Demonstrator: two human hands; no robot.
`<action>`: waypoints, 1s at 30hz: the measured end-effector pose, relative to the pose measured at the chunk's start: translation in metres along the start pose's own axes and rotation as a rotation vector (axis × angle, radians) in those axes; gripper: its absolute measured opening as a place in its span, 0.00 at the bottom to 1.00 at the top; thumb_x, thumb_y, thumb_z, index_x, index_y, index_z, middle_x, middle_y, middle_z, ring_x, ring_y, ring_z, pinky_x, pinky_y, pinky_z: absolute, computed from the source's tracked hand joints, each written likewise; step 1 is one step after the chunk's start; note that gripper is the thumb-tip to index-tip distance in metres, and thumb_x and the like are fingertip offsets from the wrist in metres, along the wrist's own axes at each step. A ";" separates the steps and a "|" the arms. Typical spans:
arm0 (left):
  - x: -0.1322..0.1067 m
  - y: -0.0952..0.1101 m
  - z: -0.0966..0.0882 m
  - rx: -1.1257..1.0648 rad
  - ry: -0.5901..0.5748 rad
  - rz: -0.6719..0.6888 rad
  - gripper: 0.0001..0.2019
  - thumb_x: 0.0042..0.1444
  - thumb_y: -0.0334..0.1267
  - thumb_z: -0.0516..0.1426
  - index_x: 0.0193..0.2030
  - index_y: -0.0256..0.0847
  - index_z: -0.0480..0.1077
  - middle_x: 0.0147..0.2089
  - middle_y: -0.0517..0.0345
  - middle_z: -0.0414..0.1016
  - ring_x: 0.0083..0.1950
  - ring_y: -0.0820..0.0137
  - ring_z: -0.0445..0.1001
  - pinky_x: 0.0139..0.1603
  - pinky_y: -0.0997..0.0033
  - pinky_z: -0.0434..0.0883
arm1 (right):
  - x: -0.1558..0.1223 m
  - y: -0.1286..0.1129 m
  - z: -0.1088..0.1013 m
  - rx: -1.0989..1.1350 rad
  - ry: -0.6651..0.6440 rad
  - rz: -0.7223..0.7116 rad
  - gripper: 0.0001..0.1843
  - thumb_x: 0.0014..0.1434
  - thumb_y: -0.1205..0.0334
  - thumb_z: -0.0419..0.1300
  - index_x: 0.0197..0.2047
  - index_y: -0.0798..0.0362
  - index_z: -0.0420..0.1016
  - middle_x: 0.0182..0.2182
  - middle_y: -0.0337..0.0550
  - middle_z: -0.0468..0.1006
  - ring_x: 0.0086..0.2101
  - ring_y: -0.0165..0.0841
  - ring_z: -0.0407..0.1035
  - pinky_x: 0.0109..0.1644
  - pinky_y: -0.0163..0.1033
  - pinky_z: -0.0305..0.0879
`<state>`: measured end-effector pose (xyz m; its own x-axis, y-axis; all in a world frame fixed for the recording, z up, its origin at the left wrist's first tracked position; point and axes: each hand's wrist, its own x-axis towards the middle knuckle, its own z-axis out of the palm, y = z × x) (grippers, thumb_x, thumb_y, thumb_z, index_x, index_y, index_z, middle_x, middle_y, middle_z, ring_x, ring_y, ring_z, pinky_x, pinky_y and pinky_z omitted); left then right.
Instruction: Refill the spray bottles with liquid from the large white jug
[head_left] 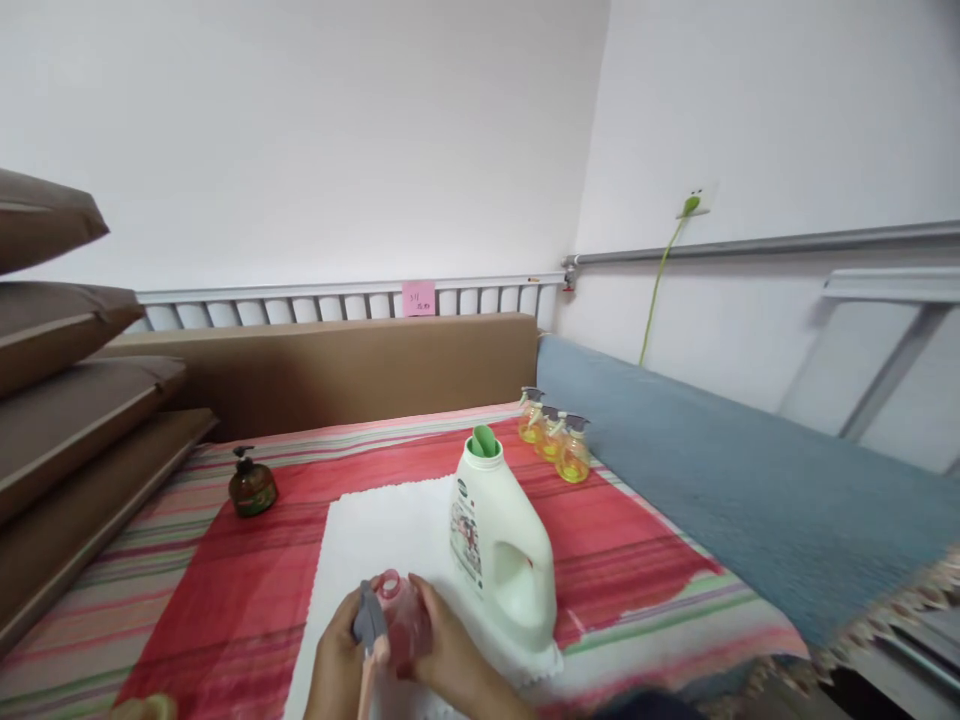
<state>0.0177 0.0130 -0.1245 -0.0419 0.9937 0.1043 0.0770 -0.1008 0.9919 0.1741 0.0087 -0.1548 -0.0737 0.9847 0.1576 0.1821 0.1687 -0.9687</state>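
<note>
My left hand (335, 645) is closed around a grey and pink trigger spray head (368, 618), beside the neck of a small pink see-through bottle (403, 622). My right hand (444, 640) grips that bottle, whose round mouth is uncovered and faces up. The spray head is off the bottle. Just to the right, a large pale green detergent jug (517, 570) stands upright without a cap, a green spout showing in its neck. Jug and hands are over a white cloth (375, 520).
Several spray bottles (551, 440) with yellow liquid stand in a row behind the jug. A dark pump bottle (253, 486) is at the left on the red striped cloth (247, 580). Stacked brown cushions (67, 390) line the left side; a blue-grey padded edge (720, 460) runs along the right.
</note>
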 end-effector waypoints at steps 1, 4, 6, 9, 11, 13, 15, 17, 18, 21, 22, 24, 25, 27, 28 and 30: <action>-0.002 0.001 0.000 -0.010 0.018 0.004 0.24 0.35 0.37 0.66 0.44 0.38 0.74 0.40 0.54 0.81 0.39 0.57 0.78 0.41 0.65 0.75 | -0.007 -0.002 -0.005 -0.016 0.019 -0.004 0.43 0.32 0.72 0.68 0.55 0.49 0.65 0.52 0.48 0.72 0.51 0.47 0.66 0.55 0.49 0.62; -0.007 0.006 0.004 -0.057 0.078 0.026 0.19 0.40 0.39 0.64 0.43 0.39 0.75 0.44 0.53 0.80 0.45 0.57 0.76 0.47 0.64 0.73 | -0.034 -0.013 -0.034 -0.059 0.081 -0.038 0.25 0.47 0.67 0.60 0.51 0.51 0.70 0.47 0.48 0.76 0.48 0.43 0.68 0.54 0.48 0.62; -0.010 0.010 0.007 -0.073 0.100 0.030 0.17 0.42 0.39 0.62 0.42 0.39 0.76 0.46 0.52 0.79 0.48 0.57 0.75 0.50 0.62 0.71 | -0.049 -0.023 -0.064 -0.093 0.151 -0.062 0.16 0.54 0.59 0.57 0.47 0.51 0.72 0.46 0.49 0.75 0.48 0.43 0.67 0.56 0.49 0.59; -0.012 0.015 0.012 -0.072 0.122 0.026 0.18 0.40 0.40 0.63 0.41 0.38 0.76 0.46 0.51 0.79 0.48 0.55 0.75 0.51 0.59 0.70 | -0.055 -0.040 -0.113 -0.149 0.519 -0.089 0.20 0.54 0.50 0.57 0.48 0.51 0.69 0.47 0.50 0.74 0.49 0.44 0.66 0.57 0.50 0.58; -0.014 0.017 0.015 -0.092 0.147 0.015 0.19 0.38 0.40 0.64 0.40 0.38 0.76 0.45 0.50 0.79 0.47 0.54 0.75 0.51 0.59 0.70 | -0.050 -0.048 -0.136 -0.141 0.697 -0.060 0.29 0.52 0.45 0.57 0.53 0.53 0.63 0.51 0.53 0.70 0.50 0.44 0.65 0.56 0.50 0.59; -0.014 0.017 0.016 -0.105 0.162 -0.001 0.19 0.37 0.40 0.64 0.40 0.37 0.76 0.44 0.50 0.80 0.46 0.54 0.76 0.49 0.58 0.71 | -0.041 -0.050 -0.147 -0.144 0.718 -0.004 0.36 0.49 0.42 0.57 0.55 0.55 0.60 0.54 0.56 0.67 0.52 0.45 0.64 0.55 0.49 0.61; -0.014 0.016 0.017 -0.081 0.144 -0.010 0.20 0.37 0.39 0.63 0.41 0.37 0.76 0.43 0.50 0.80 0.46 0.54 0.76 0.49 0.57 0.71 | -0.031 -0.048 -0.148 -0.162 0.620 0.049 0.35 0.46 0.41 0.58 0.51 0.57 0.65 0.49 0.55 0.73 0.48 0.46 0.68 0.50 0.47 0.66; -0.015 0.016 0.017 -0.032 0.118 -0.012 0.21 0.39 0.38 0.62 0.43 0.37 0.75 0.43 0.51 0.80 0.45 0.56 0.76 0.50 0.57 0.70 | -0.024 -0.045 -0.143 -0.185 0.500 0.094 0.30 0.44 0.41 0.61 0.42 0.57 0.71 0.38 0.50 0.79 0.39 0.45 0.73 0.41 0.44 0.70; -0.016 0.016 0.016 -0.009 0.111 -0.010 0.21 0.39 0.38 0.62 0.43 0.37 0.74 0.44 0.51 0.80 0.46 0.56 0.76 0.50 0.58 0.70 | -0.021 -0.044 -0.140 -0.204 0.459 0.116 0.27 0.43 0.42 0.61 0.38 0.56 0.72 0.32 0.47 0.80 0.34 0.45 0.74 0.36 0.43 0.70; -0.018 0.019 0.015 0.039 0.113 -0.008 0.20 0.41 0.37 0.60 0.44 0.35 0.73 0.46 0.49 0.79 0.48 0.57 0.75 0.52 0.60 0.69 | -0.015 -0.051 -0.133 -0.286 0.429 0.148 0.22 0.44 0.41 0.60 0.27 0.54 0.69 0.19 0.40 0.74 0.25 0.41 0.70 0.30 0.40 0.65; -0.019 0.020 0.016 0.046 0.115 -0.011 0.20 0.41 0.36 0.60 0.45 0.35 0.73 0.46 0.49 0.79 0.48 0.58 0.75 0.51 0.61 0.69 | -0.012 -0.056 -0.134 -0.316 0.435 0.147 0.22 0.45 0.40 0.59 0.25 0.52 0.67 0.16 0.37 0.71 0.23 0.39 0.68 0.29 0.40 0.63; -0.020 0.023 0.016 0.050 0.123 -0.024 0.19 0.41 0.34 0.60 0.44 0.35 0.73 0.43 0.50 0.80 0.46 0.58 0.76 0.49 0.62 0.70 | -0.008 -0.071 -0.137 -0.370 0.436 0.141 0.22 0.48 0.39 0.57 0.22 0.50 0.63 0.14 0.34 0.67 0.21 0.36 0.64 0.28 0.39 0.60; -0.021 0.023 0.017 0.050 0.127 -0.029 0.18 0.41 0.33 0.59 0.43 0.36 0.74 0.42 0.51 0.80 0.45 0.58 0.76 0.48 0.63 0.70 | -0.006 -0.080 -0.140 -0.389 0.427 0.139 0.22 0.48 0.39 0.57 0.22 0.49 0.63 0.14 0.34 0.67 0.21 0.36 0.64 0.28 0.38 0.59; -0.022 0.024 0.017 0.056 0.130 -0.032 0.17 0.40 0.32 0.59 0.41 0.37 0.74 0.41 0.52 0.80 0.44 0.59 0.76 0.47 0.64 0.71 | -0.003 -0.099 -0.148 -0.421 0.392 0.141 0.22 0.48 0.38 0.57 0.23 0.49 0.63 0.13 0.33 0.66 0.19 0.35 0.63 0.26 0.38 0.57; -0.022 0.024 0.017 0.060 0.131 -0.032 0.17 0.41 0.32 0.59 0.41 0.37 0.74 0.41 0.52 0.80 0.45 0.59 0.76 0.47 0.64 0.70 | -0.003 -0.109 -0.153 -0.444 0.364 0.142 0.22 0.48 0.38 0.57 0.23 0.49 0.64 0.12 0.33 0.66 0.18 0.35 0.62 0.25 0.37 0.57; -0.022 0.024 0.017 0.066 0.129 -0.029 0.17 0.42 0.32 0.58 0.42 0.37 0.74 0.42 0.53 0.80 0.45 0.60 0.76 0.47 0.65 0.70 | -0.002 -0.127 -0.164 -0.527 0.275 0.148 0.22 0.47 0.37 0.55 0.25 0.50 0.66 0.11 0.33 0.66 0.18 0.35 0.63 0.25 0.38 0.57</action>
<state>0.0374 -0.0109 -0.1044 -0.1726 0.9810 0.0886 0.1388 -0.0649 0.9882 0.3120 -0.0078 -0.0003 0.2326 0.9624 0.1404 0.6368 -0.0416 -0.7699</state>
